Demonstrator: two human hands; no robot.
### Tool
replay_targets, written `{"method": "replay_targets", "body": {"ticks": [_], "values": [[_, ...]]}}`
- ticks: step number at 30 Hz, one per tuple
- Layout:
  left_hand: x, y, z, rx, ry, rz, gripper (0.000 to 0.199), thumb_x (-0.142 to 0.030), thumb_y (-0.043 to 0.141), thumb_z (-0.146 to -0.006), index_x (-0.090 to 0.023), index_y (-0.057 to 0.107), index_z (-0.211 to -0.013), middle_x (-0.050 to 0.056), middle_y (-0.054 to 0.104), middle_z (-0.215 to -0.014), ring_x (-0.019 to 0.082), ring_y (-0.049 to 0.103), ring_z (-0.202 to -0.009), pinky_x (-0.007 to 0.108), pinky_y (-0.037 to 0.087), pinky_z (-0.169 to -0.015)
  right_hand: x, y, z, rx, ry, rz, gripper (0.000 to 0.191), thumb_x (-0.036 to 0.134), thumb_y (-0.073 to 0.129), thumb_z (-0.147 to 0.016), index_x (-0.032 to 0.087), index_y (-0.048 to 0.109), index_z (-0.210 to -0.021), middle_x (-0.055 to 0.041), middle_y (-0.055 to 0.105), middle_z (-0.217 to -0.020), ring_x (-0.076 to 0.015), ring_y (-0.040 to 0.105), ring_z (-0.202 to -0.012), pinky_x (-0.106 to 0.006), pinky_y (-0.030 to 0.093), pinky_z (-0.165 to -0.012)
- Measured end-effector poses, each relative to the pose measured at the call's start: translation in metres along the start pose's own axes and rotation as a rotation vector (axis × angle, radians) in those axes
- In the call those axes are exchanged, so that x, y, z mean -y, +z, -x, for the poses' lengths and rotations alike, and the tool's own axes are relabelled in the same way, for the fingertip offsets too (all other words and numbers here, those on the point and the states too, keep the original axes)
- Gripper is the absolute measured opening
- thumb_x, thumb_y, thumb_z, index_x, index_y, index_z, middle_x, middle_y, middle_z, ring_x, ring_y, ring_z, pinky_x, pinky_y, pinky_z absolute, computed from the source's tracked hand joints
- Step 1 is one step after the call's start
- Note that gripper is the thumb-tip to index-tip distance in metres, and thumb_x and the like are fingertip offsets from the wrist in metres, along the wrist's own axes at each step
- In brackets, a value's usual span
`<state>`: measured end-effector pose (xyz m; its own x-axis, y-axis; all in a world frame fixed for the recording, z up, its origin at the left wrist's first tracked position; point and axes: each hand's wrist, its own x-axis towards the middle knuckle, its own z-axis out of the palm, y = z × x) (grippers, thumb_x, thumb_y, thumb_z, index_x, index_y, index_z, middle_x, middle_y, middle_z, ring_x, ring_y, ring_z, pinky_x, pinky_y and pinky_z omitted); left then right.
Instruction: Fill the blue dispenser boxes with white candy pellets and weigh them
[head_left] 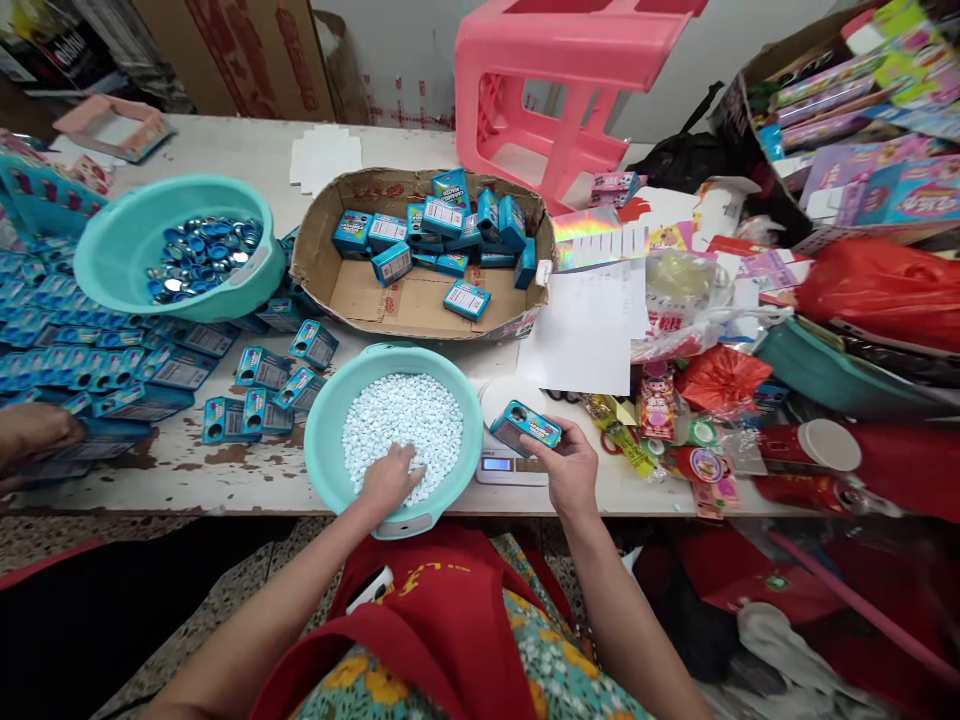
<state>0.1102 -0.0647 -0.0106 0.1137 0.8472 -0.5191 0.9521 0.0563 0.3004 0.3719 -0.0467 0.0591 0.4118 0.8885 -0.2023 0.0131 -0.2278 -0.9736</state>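
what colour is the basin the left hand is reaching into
The basin is light turquoise; it shows best in the head view.

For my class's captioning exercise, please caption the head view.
The left hand reaches into pale pellets in a teal basin while the right hand holds a blue box near a scale.

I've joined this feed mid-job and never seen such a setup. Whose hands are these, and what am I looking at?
No machine here: these are a person's bare hands, seen by one head-worn camera looking forward and down. The left hand is among pale pellets in a turquoise basin. The right hand holds a small blue box near a scale. Beyond, on the worn table, a cardboard tray holds similar packets; a second basin, further left, holds blue and silver pieces. Another person's hand shows at the left edge.
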Motion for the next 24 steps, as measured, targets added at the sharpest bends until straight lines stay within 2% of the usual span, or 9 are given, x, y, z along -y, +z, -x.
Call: {"method": "replay_targets", "body": {"ticks": [2,5,8,11,14,18,21,24], "values": [[0.000,-0.002,-0.004,-0.002,-0.020,0.185,0.026,-0.042,0.051,-0.080,-0.022,0.059,-0.094,0.009,0.063,-0.093,0.025,0.062,-0.082,0.030,0.043,-0.066,0.002,0.003,0.000,0.038,-0.017,0.015,0.048,0.036,0.082,-0.055,0.019,0.062,-0.096,-0.0030,0.066,-0.087,-0.0190,0.062,-0.079,-0.038,0.051,-0.075],[0.002,-0.012,-0.011,0.016,-0.138,0.758,0.026,-0.047,0.056,-0.075,-0.021,0.053,-0.073,0.001,0.055,-0.061,0.016,0.055,-0.054,0.025,0.038,-0.049,0.007,0.013,0.004,0.151,-0.091,0.079,0.043,0.035,0.080,-0.060,0.021,0.062,-0.096,-0.0027,0.064,-0.091,-0.0191,0.061,-0.082,-0.036,0.050,-0.077],[0.001,-0.038,-0.010,-0.025,-0.171,1.394,0.028,-0.046,0.058,-0.071,-0.020,0.048,-0.071,-0.003,0.050,-0.060,0.009,0.041,-0.039,0.021,0.026,-0.035,0.011,0.030,0.011,0.260,-0.214,0.169,0.035,0.033,0.077,-0.066,0.023,0.063,-0.096,-0.0029,0.062,-0.094,-0.0198,0.059,-0.086,-0.034,0.049,-0.079],[-0.012,-0.073,-0.003,-0.079,-0.083,1.751,0.022,-0.039,0.058,-0.070,-0.020,0.047,-0.075,-0.003,0.049,-0.063,0.007,0.040,-0.040,0.019,0.022,-0.033,0.013,0.052,0.020,0.325,-0.330,0.251,0.031,0.030,0.075,-0.068,0.025,0.063,-0.096,-0.0032,0.061,-0.094,-0.0216,0.058,-0.091,-0.036,0.048,-0.082],[-0.034,-0.098,0.002,-0.222,-0.036,1.863,0.021,-0.038,0.053,-0.070,-0.021,0.043,-0.074,-0.003,0.047,-0.065,0.008,0.044,-0.046,0.020,0.032,-0.038,0.011,0.074,0.027,0.425,-0.396,0.327,0.030,0.027,0.075,-0.068,0.026,0.063,-0.096,-0.0034,0.062,-0.093,-0.0231,0.057,-0.093,-0.037,0.046,-0.082],[-0.052,-0.103,-0.003,-0.496,-0.036,1.821,0.025,-0.037,0.053,-0.072,-0.020,0.035,-0.069,-0.004,0.043,-0.066,0.007,0.046,-0.052,0.023,0.042,-0.050,0.007,0.094,0.031,0.492,-0.406,0.385,0.030,0.024,0.074,-0.068,0.024,0.062,-0.095,-0.0033,0.063,-0.091,-0.0231,0.057,-0.090,-0.038,0.045,-0.081],[-0.051,-0.102,-0.010,-0.538,-0.058,1.895,0.025,-0.032,0.057,-0.072,-0.020,0.035,-0.068,-0.005,0.040,-0.064,0.006,0.044,-0.050,0.021,0.039,-0.047,0.003,0.101,0.028,0.491,-0.396,0.383,0.030,0.023,0.075,-0.067,0.024,0.062,-0.094,-0.0030,0.063,-0.091,-0.0227,0.057,-0.090,-0.037,0.045,-0.081],[-0.042,-0.105,-0.016,-0.469,-0.089,1.994,0.026,-0.030,0.060,-0.070,-0.020,0.036,-0.068,-0.006,0.038,-0.062,0.005,0.040,-0.046,0.019,0.031,-0.041,-0.001,0.103,0.025,0.492,-0.344,0.343,0.031,0.024,0.077,-0.064,0.023,0.064,-0.093,-0.0021,0.063,-0.091,-0.0222,0.057,-0.092,-0.037,0.044,-0.084]]}}
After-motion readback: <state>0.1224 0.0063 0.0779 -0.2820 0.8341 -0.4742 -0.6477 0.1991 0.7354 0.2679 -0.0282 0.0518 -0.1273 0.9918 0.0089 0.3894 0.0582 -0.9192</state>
